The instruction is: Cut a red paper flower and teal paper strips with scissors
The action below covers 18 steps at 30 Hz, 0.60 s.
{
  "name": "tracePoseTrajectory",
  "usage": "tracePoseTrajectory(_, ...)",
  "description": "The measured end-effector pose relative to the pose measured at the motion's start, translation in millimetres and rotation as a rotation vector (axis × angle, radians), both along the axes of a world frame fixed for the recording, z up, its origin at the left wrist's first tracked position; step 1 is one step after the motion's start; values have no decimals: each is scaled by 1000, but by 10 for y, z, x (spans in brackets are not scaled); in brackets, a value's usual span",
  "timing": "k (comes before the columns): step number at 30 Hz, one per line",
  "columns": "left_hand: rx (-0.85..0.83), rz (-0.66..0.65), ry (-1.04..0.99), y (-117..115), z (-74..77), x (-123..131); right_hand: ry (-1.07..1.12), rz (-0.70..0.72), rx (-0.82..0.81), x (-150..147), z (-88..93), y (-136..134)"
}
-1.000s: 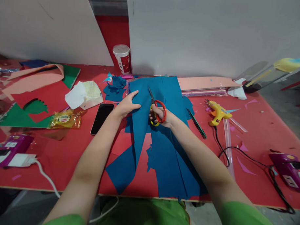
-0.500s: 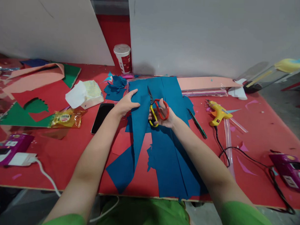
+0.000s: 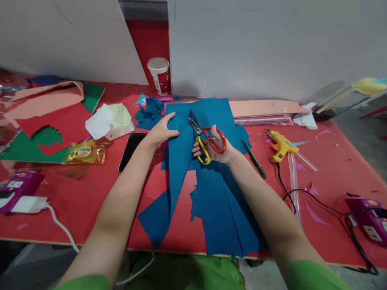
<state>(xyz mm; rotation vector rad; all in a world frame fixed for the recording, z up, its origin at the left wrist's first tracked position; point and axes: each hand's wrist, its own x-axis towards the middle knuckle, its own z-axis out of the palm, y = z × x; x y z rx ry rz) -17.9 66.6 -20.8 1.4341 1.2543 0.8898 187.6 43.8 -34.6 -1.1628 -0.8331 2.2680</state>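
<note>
My right hand [image 3: 217, 146] holds scissors [image 3: 196, 124] with one red handle and one yellow handle. Their blades are parted a little and point away from me, over a blue paper sheet [image 3: 179, 161]. At the left edge of that sheet is my left hand [image 3: 164, 131], thumb over the paper and its other fingers partly hidden behind it. A long flap of the sheet hangs toward me between my arms. More blue paper [image 3: 219, 218] lies flat under my right forearm, with a ragged left edge.
Crumpled blue scraps [image 3: 149, 111] and a lidded paper cup [image 3: 159, 74] stand beyond my left hand. A phone [image 3: 128, 151] lies beside my left forearm. To the right are a dark pen [image 3: 254, 160] and a yellow glue gun [image 3: 282, 146] with its cord. White boards [image 3: 273, 46] rise behind.
The scissors have shifted slightly right and their blades have opened wider. My left hand stays at the sheet's edge, having moved a little left.
</note>
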Motion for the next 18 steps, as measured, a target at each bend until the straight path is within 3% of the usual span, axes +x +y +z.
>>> tracePoseTrajectory(9,1,-3,6,-33,33,55,-125,-32,59,13,133,56)
tracePoseTrajectory(18,-21,-22,-64,-19,-6,54,-186,-30,84,-94,152,345)
